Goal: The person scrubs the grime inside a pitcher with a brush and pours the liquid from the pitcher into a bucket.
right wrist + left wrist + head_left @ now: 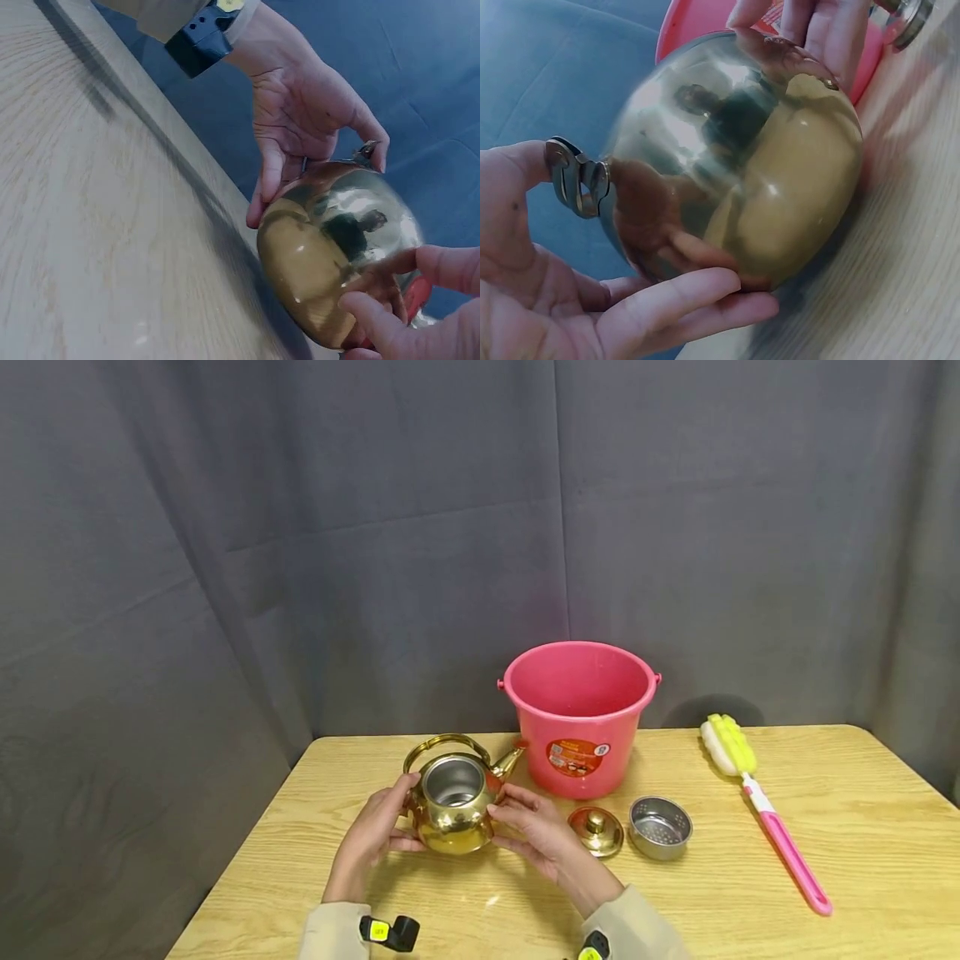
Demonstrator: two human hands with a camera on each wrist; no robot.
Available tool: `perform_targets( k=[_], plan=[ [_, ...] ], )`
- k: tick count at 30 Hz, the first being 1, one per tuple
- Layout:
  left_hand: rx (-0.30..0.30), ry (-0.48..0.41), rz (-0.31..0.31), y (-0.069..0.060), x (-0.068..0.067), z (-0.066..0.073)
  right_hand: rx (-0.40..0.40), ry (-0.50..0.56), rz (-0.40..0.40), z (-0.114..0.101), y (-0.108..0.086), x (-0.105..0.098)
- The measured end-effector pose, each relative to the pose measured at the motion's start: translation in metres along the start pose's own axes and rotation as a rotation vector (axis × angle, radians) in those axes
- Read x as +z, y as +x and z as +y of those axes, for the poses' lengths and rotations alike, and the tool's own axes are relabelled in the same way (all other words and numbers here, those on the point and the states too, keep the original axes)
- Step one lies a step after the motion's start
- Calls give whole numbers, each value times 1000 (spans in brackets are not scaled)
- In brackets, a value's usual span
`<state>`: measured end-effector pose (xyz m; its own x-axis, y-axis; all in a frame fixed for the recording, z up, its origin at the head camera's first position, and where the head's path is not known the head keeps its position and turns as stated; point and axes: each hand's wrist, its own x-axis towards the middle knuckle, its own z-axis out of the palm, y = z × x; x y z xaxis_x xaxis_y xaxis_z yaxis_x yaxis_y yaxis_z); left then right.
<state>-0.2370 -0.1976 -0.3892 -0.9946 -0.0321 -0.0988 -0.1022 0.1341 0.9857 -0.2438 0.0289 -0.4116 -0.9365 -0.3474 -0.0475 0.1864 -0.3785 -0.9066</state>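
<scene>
A shiny gold teapot without its lid is held between both hands, its opening tipped toward the head camera and its steel inside showing. My left hand grips the left side, thumb up by the handle joint and fingers under the belly, as the left wrist view shows. On the spout side, my right hand holds the body between thumb and fingers. The arched handle stands up behind the opening. In the right wrist view, the pot's belly appears raised above the wood.
Behind the spout stands a pink bucket. The gold lid and a perforated steel strainer lie right of my right hand. Farther right rests a sponge brush with a pink handle. Grey curtain hangs behind the wooden table.
</scene>
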Motion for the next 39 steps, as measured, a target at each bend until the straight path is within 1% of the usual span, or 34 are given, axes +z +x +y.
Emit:
perform_targets(
  k=[4,11,20,26,34,39],
  plan=[
    [-3,4,9,-1,0,-1,5,-5,-21,0,1,-1],
    [-27,30,31,-3,1,-4,24,-25,-15,3,-1,-2],
    [-25,34,22,-5,4,-4,40,-25,7,4,-2,-4],
    [-28,34,32,-3,4,-8,43,-37,1,4,-2,-5],
    [-28,32,21,-1,5,-13,35,-24,-20,4,-1,-7],
    [-32,39,25,0,4,-14,45,-34,1,3,-2,-7]
  ],
)
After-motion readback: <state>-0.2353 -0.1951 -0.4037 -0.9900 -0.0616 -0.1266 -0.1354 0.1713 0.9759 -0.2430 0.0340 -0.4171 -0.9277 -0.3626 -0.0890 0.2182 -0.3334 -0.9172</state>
